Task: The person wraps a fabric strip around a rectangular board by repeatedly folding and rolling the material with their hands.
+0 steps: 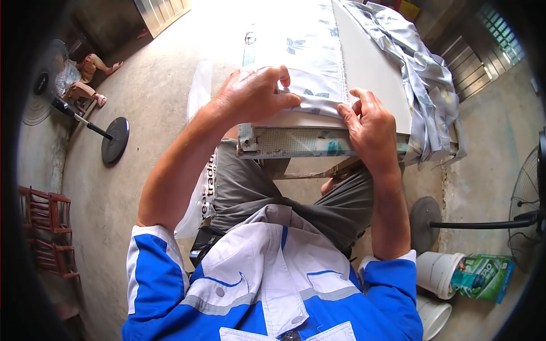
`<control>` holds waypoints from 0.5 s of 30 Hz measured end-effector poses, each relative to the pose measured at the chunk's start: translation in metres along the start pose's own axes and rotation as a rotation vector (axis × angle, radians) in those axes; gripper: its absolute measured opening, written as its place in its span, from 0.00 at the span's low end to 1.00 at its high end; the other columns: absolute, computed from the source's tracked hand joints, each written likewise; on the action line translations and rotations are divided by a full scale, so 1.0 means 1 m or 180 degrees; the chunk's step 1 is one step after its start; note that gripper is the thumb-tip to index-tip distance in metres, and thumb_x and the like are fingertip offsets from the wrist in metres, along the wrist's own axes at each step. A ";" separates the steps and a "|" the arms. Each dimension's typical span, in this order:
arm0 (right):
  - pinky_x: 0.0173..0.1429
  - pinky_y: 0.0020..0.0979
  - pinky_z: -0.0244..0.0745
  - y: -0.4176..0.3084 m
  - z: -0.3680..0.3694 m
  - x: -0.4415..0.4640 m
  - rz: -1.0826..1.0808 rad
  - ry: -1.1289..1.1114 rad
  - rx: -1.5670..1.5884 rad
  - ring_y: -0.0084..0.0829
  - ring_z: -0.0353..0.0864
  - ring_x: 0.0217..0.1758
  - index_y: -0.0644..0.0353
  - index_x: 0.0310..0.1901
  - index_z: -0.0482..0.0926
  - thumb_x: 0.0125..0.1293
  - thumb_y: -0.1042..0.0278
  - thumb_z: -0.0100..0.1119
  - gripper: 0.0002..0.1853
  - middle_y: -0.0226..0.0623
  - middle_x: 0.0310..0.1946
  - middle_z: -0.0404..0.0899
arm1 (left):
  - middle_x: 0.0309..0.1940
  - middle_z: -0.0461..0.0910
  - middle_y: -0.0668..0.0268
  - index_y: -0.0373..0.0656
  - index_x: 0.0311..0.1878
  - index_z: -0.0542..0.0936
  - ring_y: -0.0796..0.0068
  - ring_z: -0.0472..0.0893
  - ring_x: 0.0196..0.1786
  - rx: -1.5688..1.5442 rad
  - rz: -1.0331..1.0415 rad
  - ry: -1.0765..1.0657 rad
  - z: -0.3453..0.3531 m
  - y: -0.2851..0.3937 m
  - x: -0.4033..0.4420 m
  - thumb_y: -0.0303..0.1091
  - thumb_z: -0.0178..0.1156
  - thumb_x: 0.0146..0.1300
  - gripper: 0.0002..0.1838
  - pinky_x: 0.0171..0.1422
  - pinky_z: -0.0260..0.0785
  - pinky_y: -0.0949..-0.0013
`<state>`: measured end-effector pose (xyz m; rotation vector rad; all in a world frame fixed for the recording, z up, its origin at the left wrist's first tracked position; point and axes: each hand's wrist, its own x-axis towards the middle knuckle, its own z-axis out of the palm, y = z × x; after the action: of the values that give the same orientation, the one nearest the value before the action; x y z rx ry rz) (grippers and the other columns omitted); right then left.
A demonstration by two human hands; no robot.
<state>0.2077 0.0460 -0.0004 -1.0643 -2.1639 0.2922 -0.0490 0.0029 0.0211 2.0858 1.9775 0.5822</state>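
Note:
A white fabric panel (pixel 310 62) with blue leaf prints lies lengthwise on the table, its right edge frayed. Its near end is turned over into a narrow fold (pixel 318 106) close to the table's front edge. My left hand (pixel 247 94) grips this fold from the left, thumb and curled forefinger near the fabric. At the right end of the fold my right hand (pixel 372 122) pinches the cloth between thumb and fingers. The fingertips of both hands partly cover the cloth beneath them.
More printed fabric (pixel 421 74) hangs in a heap over the table's right side. The tabletop (pixel 378 68) has a worn front edge. Standing fans have bases at left (pixel 115 142) and right (pixel 425 223). White buckets (pixel 438 273) lie at lower right; another person (pixel 82 79) sits far left.

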 end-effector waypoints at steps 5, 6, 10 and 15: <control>0.55 0.50 0.82 0.002 0.002 0.003 -0.0067 -0.0106 -0.0310 0.55 0.87 0.50 0.70 0.57 0.82 0.72 0.66 0.70 0.19 0.57 0.51 0.86 | 0.34 0.89 0.59 0.46 0.54 0.86 0.62 0.89 0.39 0.0159 -0.0083 -0.0087 -0.005 0.002 -0.002 0.64 0.72 0.63 0.31 0.47 0.78 0.57; 0.57 0.50 0.81 0.001 0.002 0.002 -0.0037 -0.0106 -0.0382 0.55 0.87 0.52 0.70 0.57 0.82 0.72 0.65 0.70 0.19 0.56 0.52 0.85 | 0.34 0.89 0.59 0.46 0.54 0.86 0.62 0.89 0.39 0.0192 -0.0056 -0.0032 -0.002 0.000 -0.002 0.64 0.72 0.63 0.31 0.47 0.78 0.57; 0.66 0.54 0.75 -0.020 0.011 -0.012 -0.0632 0.0313 -0.0958 0.52 0.84 0.59 0.68 0.61 0.82 0.72 0.62 0.70 0.22 0.54 0.58 0.84 | 0.34 0.89 0.58 0.45 0.54 0.86 0.59 0.89 0.39 0.0217 -0.0015 0.0052 0.002 -0.002 -0.003 0.62 0.71 0.63 0.30 0.47 0.78 0.55; 0.83 0.56 0.58 -0.057 0.048 -0.028 -0.1406 0.0024 -0.0613 0.57 0.72 0.78 0.77 0.71 0.73 0.68 0.48 0.73 0.42 0.63 0.71 0.76 | 0.32 0.88 0.59 0.45 0.54 0.85 0.59 0.89 0.38 0.0180 -0.0161 0.0065 0.003 -0.003 -0.003 0.59 0.71 0.63 0.28 0.46 0.78 0.54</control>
<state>0.1528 -0.0069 -0.0221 -0.6543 -2.3832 -0.1256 -0.0503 0.0007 0.0171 2.0634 2.0747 0.5464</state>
